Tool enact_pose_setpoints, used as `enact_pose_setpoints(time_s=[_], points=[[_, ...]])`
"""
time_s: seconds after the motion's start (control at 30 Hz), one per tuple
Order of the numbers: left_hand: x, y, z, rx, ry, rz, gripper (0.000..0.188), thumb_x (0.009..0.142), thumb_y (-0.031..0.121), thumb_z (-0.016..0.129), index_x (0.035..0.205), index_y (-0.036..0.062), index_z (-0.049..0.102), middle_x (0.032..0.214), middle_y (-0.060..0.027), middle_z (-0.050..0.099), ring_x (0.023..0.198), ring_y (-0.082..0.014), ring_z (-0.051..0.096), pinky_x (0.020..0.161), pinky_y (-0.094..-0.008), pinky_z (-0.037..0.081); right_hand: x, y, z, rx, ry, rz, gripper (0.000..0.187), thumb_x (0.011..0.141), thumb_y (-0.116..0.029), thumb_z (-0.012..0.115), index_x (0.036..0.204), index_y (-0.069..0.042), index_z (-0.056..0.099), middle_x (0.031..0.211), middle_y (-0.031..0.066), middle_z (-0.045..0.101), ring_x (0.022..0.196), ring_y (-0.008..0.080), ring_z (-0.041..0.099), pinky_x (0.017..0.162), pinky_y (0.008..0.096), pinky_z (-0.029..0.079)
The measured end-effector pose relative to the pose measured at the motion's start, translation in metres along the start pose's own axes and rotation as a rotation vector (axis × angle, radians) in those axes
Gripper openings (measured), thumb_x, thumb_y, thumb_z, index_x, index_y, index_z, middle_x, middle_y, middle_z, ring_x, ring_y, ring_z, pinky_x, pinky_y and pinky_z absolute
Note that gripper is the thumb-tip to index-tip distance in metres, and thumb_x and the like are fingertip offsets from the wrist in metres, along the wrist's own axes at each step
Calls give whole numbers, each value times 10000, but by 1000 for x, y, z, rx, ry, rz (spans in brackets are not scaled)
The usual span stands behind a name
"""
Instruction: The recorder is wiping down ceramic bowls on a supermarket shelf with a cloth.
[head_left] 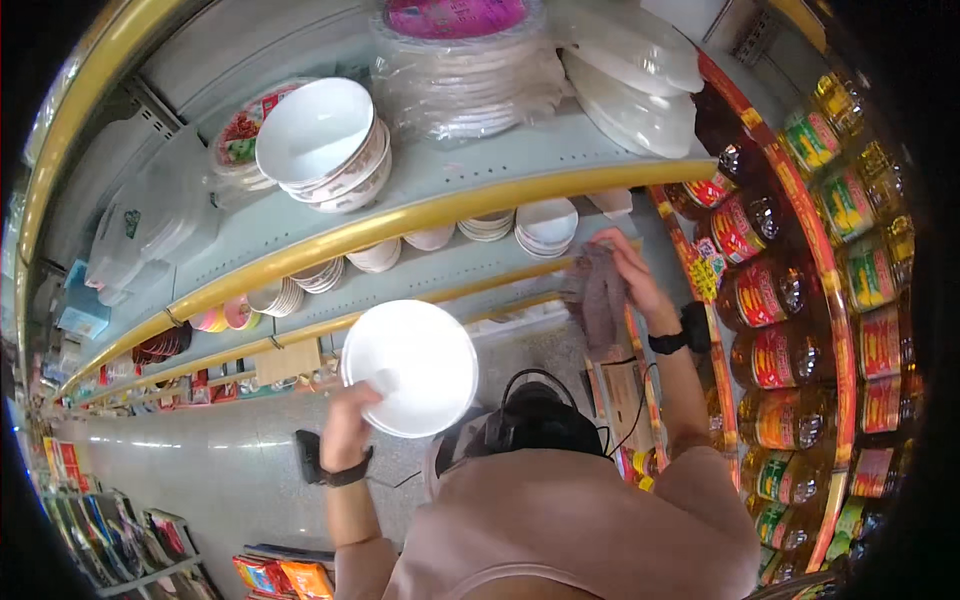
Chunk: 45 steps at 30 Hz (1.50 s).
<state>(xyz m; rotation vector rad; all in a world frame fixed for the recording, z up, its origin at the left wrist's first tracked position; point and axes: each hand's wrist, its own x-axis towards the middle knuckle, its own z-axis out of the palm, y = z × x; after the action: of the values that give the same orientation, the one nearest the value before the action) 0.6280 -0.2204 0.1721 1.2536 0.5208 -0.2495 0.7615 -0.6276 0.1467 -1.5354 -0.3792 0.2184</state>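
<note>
Left hand (350, 425) is clamped on the rim of a white bowl (418, 365), thumb over the inside; I cannot see the fingers beneath. The bowl sits just to the right of that hand, its pale hollow facing up. Up and well to the right, the other hand, the right hand (637, 268), has its fingers closed on a grey-brown cloth (600, 305), which hangs below them, slightly blurred. To my eye, the bowl calls for a firm thumb and support underneath, and the cloth is best kept bunched, clear of the small bowls (546, 228) just left of the right hand. I count one bowl held, one cloth, and what looks like three nested bowls (325, 150) above the left hand; the oil bottles (765, 295) right of the right hand are too many to count surely.
</note>
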Motion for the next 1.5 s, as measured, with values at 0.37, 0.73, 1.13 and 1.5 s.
enact_pose_setpoints(time_s=[0.37, 0.73, 1.13, 1.5], points=[[28, 3, 45, 253, -453, 483, 735, 521, -4, 440, 1256, 11, 458, 1249, -123, 507, 1169, -213, 464, 993, -306, 334, 31, -58, 101, -404, -356, -280, 397, 845, -93, 565, 1227, -56, 462, 1150, 97, 558, 1063, 216, 535, 915, 324, 401], [24, 17, 49, 602, -343, 693, 678, 578, -46, 451, 1249, 55, 450, 1233, -183, 502, 1192, -312, 450, 974, -330, 344, 43, -55, 178, -979, -66, -808, 577, 699, -302, 681, 1190, -74, 480, 938, 72, 586, 797, 240, 574, 712, 346, 446], [84, -45, 35, 41, -419, 101, 618, 759, 142, 466, 1340, -4, 317, 1243, -128, 461, 1124, -211, 456, 945, -300, 355, 57, -9, 179, -1000, -466, -449, 490, 734, -123, 644, 1159, -30, 416, 1045, 149, 541, 979, 348, 518, 852, 402, 420], [80, -49, 44, 135, -156, 562, 551, 619, 11, 419, 1169, 12, 438, 1086, -105, 520, 1047, -214, 470, 904, -277, 364, 45, -3, 176, -1086, -75, 59, 370, 796, -176, 574, 1073, 24, 432, 800, 254, 601, 755, 426, 595, 655, 492, 476]])
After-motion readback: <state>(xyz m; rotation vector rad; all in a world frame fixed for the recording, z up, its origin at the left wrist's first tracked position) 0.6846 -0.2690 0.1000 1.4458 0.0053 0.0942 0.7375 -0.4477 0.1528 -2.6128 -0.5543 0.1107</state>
